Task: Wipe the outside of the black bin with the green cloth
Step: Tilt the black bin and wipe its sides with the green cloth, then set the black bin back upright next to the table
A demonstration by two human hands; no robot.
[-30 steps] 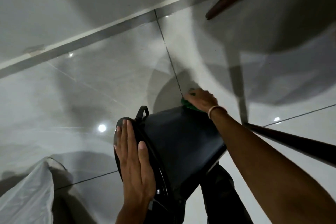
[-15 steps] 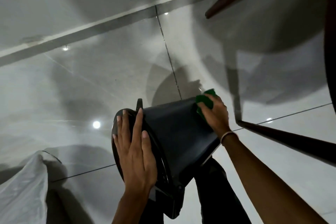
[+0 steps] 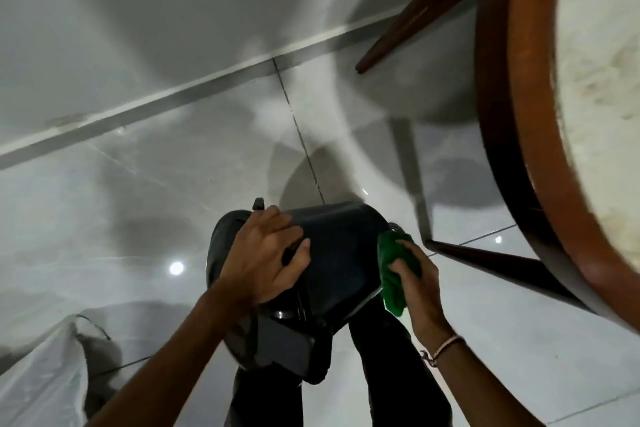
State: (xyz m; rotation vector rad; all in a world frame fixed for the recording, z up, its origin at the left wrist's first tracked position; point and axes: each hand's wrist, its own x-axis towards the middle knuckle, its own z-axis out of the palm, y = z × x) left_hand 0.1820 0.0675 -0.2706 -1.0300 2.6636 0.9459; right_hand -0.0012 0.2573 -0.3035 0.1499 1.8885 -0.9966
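At lower centre of the frame the right hand was closed around a bunched bright-green cloth, pressing it against the right-hand side wall of a round black plastic bin. The left hand lay spread over the bin's upper left, fingers curled over the rim end and gripping it to steady it. A thin pale bracelet circled the right wrist.

The bin was tipped on its side across the person's dark-trousered legs, base pointing toward the upper right, a small handle sticking up just above the left fingers. It sat clear of the glossy pale tiled floor.

To wipe well here, the cloth probably wanted flattening out so more of it met the curved wall, then long strokes from base to rim while the left hand turned the bin to bring fresh surface round. Whether the underside had been reached could not be told.

A crumpled clear plastic bag lay at lower left. Along the right edge curved the brown wooden rim of a round counter, its dark legs slanting down near the bin.
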